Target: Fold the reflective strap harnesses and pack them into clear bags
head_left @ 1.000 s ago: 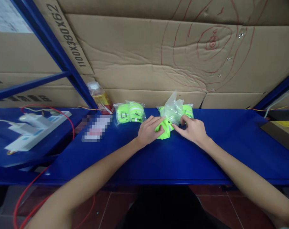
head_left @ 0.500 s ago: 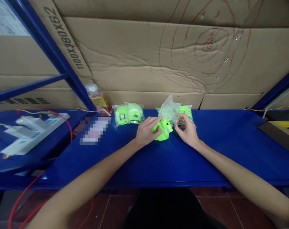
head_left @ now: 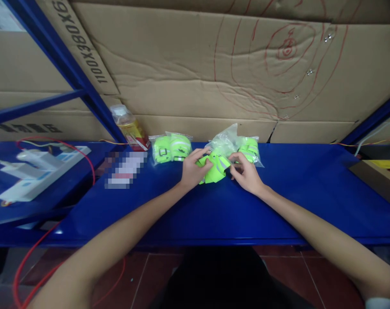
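My left hand (head_left: 191, 171) grips a folded neon-green reflective strap (head_left: 214, 168) at its left side, fingers curled around it. My right hand (head_left: 245, 173) pinches the strap's right end, close to the mouth of a clear plastic bag (head_left: 225, 141) just behind it. A second packed bag of green straps (head_left: 250, 149) lies right behind the open bag. Another packed bag of green straps (head_left: 171, 147) rests to the left, by the back wall. All of it sits on a blue shelf surface (head_left: 214, 210).
A yellow-labelled bottle (head_left: 130, 128) stands at the back left beside a blue upright (head_left: 69, 73). A white power strip (head_left: 37, 171) with a red cable (head_left: 88, 171) lies at the far left. Cardboard (head_left: 214, 64) lines the back. A brown box (head_left: 378, 176) sits far right.
Both hands have closed in on the green strap and turned it, so a grey reflective band now shows. The clear bag behind has sagged a little lower.
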`<control>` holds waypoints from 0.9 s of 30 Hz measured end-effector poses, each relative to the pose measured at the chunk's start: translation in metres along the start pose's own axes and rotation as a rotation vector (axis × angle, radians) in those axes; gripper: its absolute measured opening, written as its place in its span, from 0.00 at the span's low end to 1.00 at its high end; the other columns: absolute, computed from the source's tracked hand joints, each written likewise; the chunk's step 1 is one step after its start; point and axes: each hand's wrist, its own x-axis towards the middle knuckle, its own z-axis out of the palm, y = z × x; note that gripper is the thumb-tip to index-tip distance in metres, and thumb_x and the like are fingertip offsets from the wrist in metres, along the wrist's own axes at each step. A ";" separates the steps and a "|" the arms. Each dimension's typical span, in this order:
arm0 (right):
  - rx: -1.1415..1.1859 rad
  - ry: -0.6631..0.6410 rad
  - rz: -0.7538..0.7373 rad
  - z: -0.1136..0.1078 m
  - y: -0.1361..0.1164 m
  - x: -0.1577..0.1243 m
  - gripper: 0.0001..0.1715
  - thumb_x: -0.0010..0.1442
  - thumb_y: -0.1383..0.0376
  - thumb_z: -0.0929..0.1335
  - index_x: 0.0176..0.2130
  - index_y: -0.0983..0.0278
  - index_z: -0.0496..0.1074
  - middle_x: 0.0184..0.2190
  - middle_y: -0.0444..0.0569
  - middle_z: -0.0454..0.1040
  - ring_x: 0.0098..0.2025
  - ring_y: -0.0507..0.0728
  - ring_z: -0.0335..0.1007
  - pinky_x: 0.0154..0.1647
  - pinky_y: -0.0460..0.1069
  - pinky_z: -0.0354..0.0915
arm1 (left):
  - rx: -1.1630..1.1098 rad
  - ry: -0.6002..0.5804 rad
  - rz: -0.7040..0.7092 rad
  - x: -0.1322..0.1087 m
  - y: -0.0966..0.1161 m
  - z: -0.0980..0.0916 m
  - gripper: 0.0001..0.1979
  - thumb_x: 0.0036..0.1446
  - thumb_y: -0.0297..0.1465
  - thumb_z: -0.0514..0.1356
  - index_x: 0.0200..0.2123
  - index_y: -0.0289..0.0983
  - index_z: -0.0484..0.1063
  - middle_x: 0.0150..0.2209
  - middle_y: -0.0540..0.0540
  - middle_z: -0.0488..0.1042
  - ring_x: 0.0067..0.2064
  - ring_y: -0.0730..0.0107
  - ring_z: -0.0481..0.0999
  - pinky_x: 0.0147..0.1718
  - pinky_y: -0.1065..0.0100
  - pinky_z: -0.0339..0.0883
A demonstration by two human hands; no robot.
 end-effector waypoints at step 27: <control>0.343 0.161 0.165 0.022 -0.006 -0.003 0.34 0.53 0.65 0.76 0.58 0.56 0.68 0.44 0.44 0.72 0.40 0.55 0.81 0.40 0.52 0.82 | -0.078 -0.203 -0.225 -0.010 0.010 -0.002 0.20 0.61 0.30 0.63 0.54 0.37 0.86 0.47 0.43 0.86 0.37 0.71 0.82 0.29 0.74 0.72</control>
